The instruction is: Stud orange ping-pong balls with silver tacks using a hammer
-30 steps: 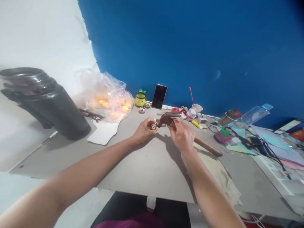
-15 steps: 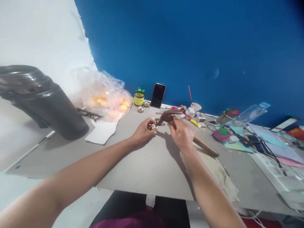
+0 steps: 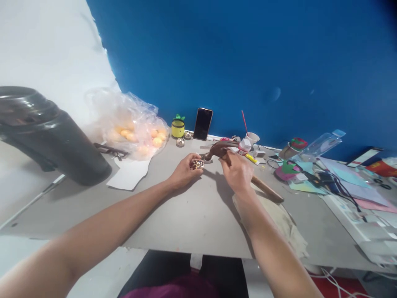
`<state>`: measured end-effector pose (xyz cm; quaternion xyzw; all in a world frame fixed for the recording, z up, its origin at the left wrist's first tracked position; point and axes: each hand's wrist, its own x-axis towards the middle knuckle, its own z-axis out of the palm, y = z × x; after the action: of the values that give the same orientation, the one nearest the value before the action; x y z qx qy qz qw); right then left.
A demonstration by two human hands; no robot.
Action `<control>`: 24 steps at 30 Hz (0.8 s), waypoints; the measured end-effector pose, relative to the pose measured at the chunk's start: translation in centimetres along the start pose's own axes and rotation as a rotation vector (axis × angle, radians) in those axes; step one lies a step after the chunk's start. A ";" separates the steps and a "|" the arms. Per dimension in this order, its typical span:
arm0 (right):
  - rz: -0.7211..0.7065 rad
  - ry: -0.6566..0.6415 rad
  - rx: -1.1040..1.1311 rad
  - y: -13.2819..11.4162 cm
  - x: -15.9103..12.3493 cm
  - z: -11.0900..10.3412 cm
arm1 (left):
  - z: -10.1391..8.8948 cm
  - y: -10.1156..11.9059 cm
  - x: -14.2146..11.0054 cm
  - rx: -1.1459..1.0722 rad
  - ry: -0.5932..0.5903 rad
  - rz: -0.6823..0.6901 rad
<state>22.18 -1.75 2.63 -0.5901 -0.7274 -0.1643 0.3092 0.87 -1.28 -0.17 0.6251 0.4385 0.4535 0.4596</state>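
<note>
Gold-coloured metallic ball (image 3: 197,164) pinched by the person's left hand (image 3: 184,169) over a grey desk (image 3: 186,223), perhaps touching the claw hammer (image 3: 219,148) that the right hand (image 3: 237,169) grasps close to its head; a loose pinch could let the ball roll and the hammer strike the left hand

Gold ball (image 3: 197,164), dk brn hammer head (image 3: 221,147), brn handle (image 3: 267,189), blk phone (image 3: 203,123), blue wall (image 3: 217,54)
</note>
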 end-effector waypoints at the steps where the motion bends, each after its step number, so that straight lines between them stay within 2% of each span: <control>1: 0.004 0.031 0.001 0.0 0.0 0.0 | 0.1 0.0 0.0 -0.016 -0.010 -0.003; 3: -0.013 0.028 -0.006 -0.1 0.0 -0.2 | 0.2 -0.2 0.0 -0.033 -0.010 -0.004; 6: -0.073 -0.054 -0.026 -0.2 -0.1 -0.3 | 0.3 -0.3 0.1 -0.010 0.030 0.013; 11: -0.056 0.023 -0.016 -0.4 -0.1 -0.7 | 0.2 -0.2 0.1 0.089 0.043 0.044; 16: -0.077 -0.099 -0.039 -0.4 -0.1 -0.8 | 0.2 -0.2 0.0 0.178 0.044 0.058; 20: -0.059 0.010 -0.024 -0.3 0.0 -0.9 | 0.2 -0.3 0.0 0.193 0.049 0.048; 24: -0.093 -0.035 -0.014 -0.7 -0.2 -0.7 | 0.2 -0.3 0.1 0.155 0.051 0.064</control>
<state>21.73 -2.52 3.13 -0.5607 -0.7580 -0.1732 0.2847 1.05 -1.18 -0.46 0.6606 0.4636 0.4486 0.3839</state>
